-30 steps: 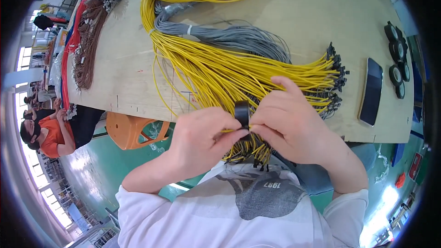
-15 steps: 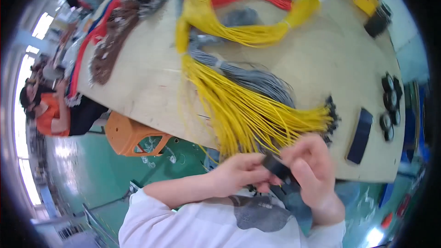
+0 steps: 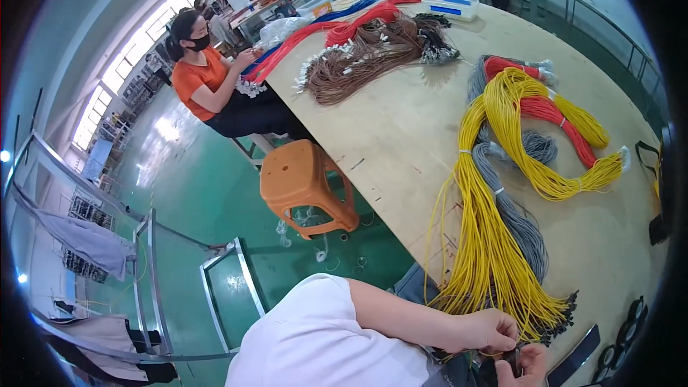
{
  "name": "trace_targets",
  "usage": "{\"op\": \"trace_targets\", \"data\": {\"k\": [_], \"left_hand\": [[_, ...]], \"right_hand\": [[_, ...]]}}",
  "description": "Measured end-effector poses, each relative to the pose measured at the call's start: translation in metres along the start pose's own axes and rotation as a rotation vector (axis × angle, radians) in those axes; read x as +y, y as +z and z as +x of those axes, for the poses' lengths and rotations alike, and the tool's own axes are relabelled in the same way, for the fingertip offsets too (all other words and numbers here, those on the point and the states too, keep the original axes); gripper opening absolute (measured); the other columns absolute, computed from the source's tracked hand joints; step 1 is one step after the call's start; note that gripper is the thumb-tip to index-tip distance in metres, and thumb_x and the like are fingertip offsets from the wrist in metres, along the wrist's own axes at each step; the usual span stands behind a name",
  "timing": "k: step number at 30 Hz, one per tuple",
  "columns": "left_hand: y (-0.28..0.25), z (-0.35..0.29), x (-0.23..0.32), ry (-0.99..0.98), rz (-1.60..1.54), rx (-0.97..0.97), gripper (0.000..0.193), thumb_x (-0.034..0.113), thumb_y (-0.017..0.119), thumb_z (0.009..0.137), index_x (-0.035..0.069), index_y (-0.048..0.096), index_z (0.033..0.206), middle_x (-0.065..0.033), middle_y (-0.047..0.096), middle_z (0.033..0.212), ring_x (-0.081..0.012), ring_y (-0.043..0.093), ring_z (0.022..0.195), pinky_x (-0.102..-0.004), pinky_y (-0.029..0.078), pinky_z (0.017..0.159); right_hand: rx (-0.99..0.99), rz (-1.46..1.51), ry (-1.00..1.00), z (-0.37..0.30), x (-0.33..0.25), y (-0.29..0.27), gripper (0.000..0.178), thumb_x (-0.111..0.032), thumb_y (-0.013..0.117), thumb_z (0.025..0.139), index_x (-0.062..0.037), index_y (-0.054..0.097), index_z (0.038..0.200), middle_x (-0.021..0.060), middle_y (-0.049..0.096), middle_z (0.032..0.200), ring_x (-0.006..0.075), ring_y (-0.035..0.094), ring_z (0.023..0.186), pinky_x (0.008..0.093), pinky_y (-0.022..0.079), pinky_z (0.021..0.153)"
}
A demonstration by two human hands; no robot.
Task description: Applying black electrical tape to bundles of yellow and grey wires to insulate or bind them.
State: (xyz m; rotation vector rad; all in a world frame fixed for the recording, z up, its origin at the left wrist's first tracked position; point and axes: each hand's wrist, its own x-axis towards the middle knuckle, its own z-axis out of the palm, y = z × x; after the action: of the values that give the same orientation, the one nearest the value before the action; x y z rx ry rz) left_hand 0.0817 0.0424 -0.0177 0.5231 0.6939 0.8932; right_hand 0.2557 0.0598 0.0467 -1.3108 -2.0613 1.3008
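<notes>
Low at the right, my left hand point(image 3: 489, 331) is closed, its thumb and fingertips pinched at the upper edge of a small black piece that looks like a roll of black tape point(image 3: 511, 360). My right hand point(image 3: 529, 364) has its fingers closed round the other side of it, partly cut off by the lower edge. Just beyond both hands lies a bundle of yellow cables point(image 3: 487, 244), its black-tipped ends point(image 3: 566, 319) fanned out near my fingers. A grey cable bundle point(image 3: 527, 233) runs beside the yellow one.
A dark flat phone-like slab point(image 3: 577, 355) and several black tape rolls point(image 3: 631, 330) lie at right. Red cables point(image 3: 555, 115) and brown cables point(image 3: 358, 64) lie farther along the wooden table point(image 3: 401, 122). An orange stool point(image 3: 304, 179) stands left; beyond it sits a person in orange point(image 3: 197, 82).
My view has swung left and up, so the hands now appear lower right and more of the room shows. Both hands stay together at the black roll.
</notes>
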Motion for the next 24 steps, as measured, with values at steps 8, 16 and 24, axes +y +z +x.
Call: {"op": "trace_targets", "data": {"k": [8, 16, 24], "left_hand": [[0.001, -0.009, 0.006, 0.453, 0.761, 0.11, 0.009, 0.004, 0.057, 0.079, 0.001, 0.048, 0.079, -0.01, 0.048, 0.077, -0.0219, 0.05, 0.068, -0.0314, 0.041, 0.06], [0.016, -0.01, 0.003, 0.019, 0.205, 0.118, 0.013, 0.011, 0.058, 0.084, 0.003, 0.048, 0.081, -0.0017, 0.05, 0.069, -0.0095, 0.047, 0.054, -0.025, 0.04, 0.046], [0.014, -0.008, -0.001, 0.057, 0.132, 0.113, 0.013, 0.012, 0.061, 0.082, 0.002, 0.053, 0.078, 0.0014, 0.05, 0.07, -0.0062, 0.049, 0.063, -0.021, 0.04, 0.055]], "right_hand": [[-0.108, 0.071, 0.032, 0.003, 0.03, 0.019, 0.037, -0.014, 0.052, 0.09, -0.0003, 0.041, 0.123, 0.0069, 0.055, 0.098, 0.0125, 0.053, 0.083, 0.0243, 0.043, 0.073], [-0.307, 0.007, 0.157, 0.0, 0.02, 0.01, 0.044, -0.011, 0.045, 0.092, -0.0023, 0.034, 0.133, 0.0049, 0.054, 0.091, 0.0107, 0.049, 0.07, 0.024, 0.042, 0.062], [-0.142, -0.206, 0.114, -0.003, 0.01, 0.018, 0.046, -0.013, 0.045, 0.091, -0.0025, 0.034, 0.134, 0.0071, 0.057, 0.087, 0.0105, 0.049, 0.061, 0.024, 0.041, 0.055]]}}
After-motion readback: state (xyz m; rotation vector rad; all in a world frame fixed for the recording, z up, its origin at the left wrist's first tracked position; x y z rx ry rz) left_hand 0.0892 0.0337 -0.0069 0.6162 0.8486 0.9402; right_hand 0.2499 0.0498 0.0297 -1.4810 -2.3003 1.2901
